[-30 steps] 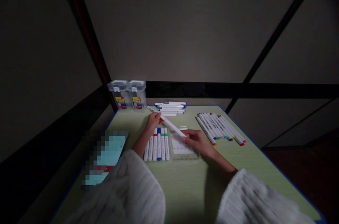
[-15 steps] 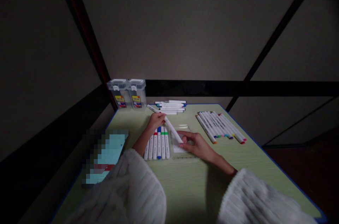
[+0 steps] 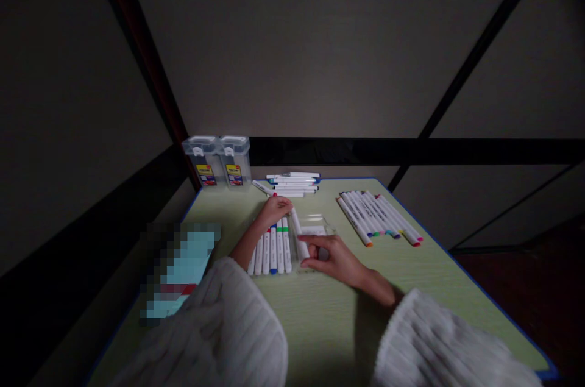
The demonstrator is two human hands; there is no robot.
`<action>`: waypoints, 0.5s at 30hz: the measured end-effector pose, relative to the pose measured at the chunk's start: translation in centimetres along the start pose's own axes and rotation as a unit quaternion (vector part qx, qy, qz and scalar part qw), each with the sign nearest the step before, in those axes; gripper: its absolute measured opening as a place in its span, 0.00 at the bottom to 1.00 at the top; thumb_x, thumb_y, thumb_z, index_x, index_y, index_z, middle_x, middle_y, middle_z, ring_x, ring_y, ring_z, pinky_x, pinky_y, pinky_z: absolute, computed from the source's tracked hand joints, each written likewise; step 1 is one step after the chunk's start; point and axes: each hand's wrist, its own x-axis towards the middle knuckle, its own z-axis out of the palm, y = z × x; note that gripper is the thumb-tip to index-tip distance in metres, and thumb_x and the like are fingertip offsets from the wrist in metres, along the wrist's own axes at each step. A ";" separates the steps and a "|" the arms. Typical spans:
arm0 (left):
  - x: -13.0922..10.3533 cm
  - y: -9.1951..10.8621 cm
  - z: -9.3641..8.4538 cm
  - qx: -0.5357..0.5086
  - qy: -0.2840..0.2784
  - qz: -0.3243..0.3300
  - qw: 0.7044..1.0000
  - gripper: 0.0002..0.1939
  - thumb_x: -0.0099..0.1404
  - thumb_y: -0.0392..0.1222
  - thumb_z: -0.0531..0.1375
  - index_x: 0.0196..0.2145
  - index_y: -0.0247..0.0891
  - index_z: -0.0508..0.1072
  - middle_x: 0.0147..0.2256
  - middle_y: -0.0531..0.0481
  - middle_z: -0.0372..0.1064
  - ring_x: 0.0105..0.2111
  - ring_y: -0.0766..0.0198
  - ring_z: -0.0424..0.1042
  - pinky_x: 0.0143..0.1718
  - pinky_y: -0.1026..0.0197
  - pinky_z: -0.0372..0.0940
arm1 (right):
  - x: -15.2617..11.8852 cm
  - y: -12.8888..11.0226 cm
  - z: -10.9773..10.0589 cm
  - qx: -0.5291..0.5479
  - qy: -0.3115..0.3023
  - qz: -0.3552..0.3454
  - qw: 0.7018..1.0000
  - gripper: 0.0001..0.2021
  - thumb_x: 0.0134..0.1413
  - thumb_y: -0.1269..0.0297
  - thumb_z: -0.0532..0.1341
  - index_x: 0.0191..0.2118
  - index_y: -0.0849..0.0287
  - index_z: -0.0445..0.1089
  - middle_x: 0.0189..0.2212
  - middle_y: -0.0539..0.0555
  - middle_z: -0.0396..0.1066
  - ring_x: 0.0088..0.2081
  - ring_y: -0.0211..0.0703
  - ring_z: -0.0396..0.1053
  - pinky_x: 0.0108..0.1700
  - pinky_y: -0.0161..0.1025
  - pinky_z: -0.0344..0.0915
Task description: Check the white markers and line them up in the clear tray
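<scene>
A white marker (image 3: 298, 230) is held by its two ends between my hands. The fingers of my left hand (image 3: 275, 211) are closed on its far end. At its near end, my right hand (image 3: 329, 254) pinches it between thumb and fingers. The marker lies over the left side of a clear plastic tray (image 3: 323, 221) with a white paper piece (image 3: 313, 231) in it. Just left of it, several white markers (image 3: 273, 252) with green, blue and red bands lie side by side, partly hidden by my left hand and wrist.
Two clear lidded boxes (image 3: 234, 161) stand at the far left corner. Several markers (image 3: 295, 183) are heaped at the table's back edge. Another group with coloured ends (image 3: 375, 216) lies on the right. A blurred-out light blue object (image 3: 189, 265) is at the left edge of the table (image 3: 329, 326).
The held marker has swung from a slant to nearly in line with the row and come down over the tray's left side. Both hands have moved with it.
</scene>
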 end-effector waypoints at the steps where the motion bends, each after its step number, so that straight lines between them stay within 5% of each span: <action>1: 0.0 -0.1 0.0 0.004 -0.005 0.000 1.000 0.02 0.45 0.32 0.62 0.19 0.33 0.70 0.18 0.53 0.68 0.21 0.68 0.67 0.26 0.66 0.63 | 0.0 0.0 0.1 -0.013 -0.006 -0.004 1.000 0.25 0.46 0.51 0.60 0.48 0.62 0.66 0.20 0.48 0.65 0.22 0.36 0.61 0.27 0.33 0.59; 15: 0.1 -0.2 -0.1 0.043 -0.013 -0.018 0.999 0.07 0.37 0.31 0.64 0.20 0.33 0.73 0.18 0.51 0.70 0.22 0.66 0.68 0.26 0.65 0.63 | 0.0 -0.4 0.4 -0.193 -0.027 -0.065 0.979 0.28 0.47 0.47 0.57 0.48 0.63 0.66 0.26 0.53 0.67 0.28 0.41 0.64 0.31 0.35 0.57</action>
